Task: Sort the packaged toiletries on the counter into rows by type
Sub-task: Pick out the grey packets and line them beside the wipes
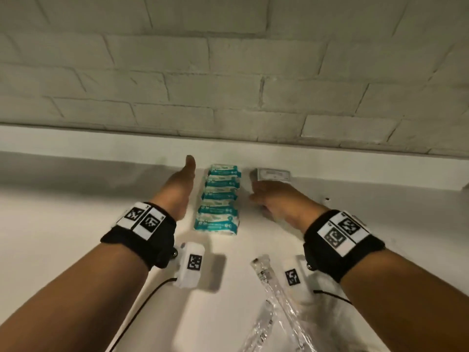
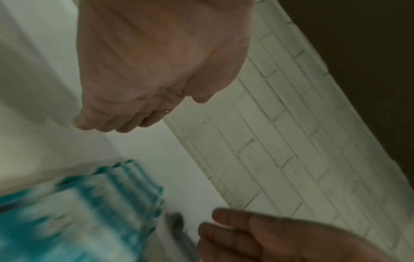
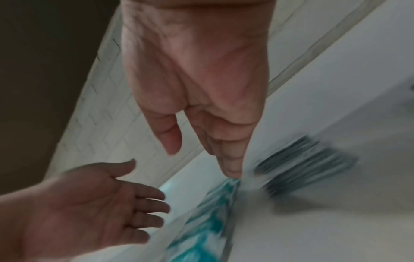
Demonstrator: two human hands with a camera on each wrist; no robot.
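a row of teal-and-white packets (image 1: 218, 199) is laid on the white counter (image 1: 63, 212), running from near the back ledge toward the person, each packet overlapping or touching the next. the same row is seen as a blurred teal mass in the left wrist view (image 2: 85, 203) and as a teal streak in the right wrist view (image 3: 208, 221). just beside the far end of the row, on its right, a grey-white flat box (image 1: 272, 174) is set against the back ledge, apart from the teal packets. nearer the person, long clear plastic-wrapped packets (image 1: 274, 301) are laid on the counter, crossing one another.

the left hand (image 1: 181, 185) is held on edge just left of the row, fingers straight and together, thumb up, nothing held; whether it touches the packets cannot be told. in the right wrist view the same hand (image 3: 100, 200) is seen with its palm bare and fingers spread slightly. the right hand (image 1: 278, 199) is placed palm down just right of the row, below the grey-white box, fingers extended; the right wrist view (image 3: 201, 88) shows the fingers straight and pointing down at the counter, with nothing gripped. something pale may lie under it, but that cannot be made out.

black wrist bands with printed marker squares are worn on both forearms, and a white brick wall (image 1: 228, 72) stands behind the counter.
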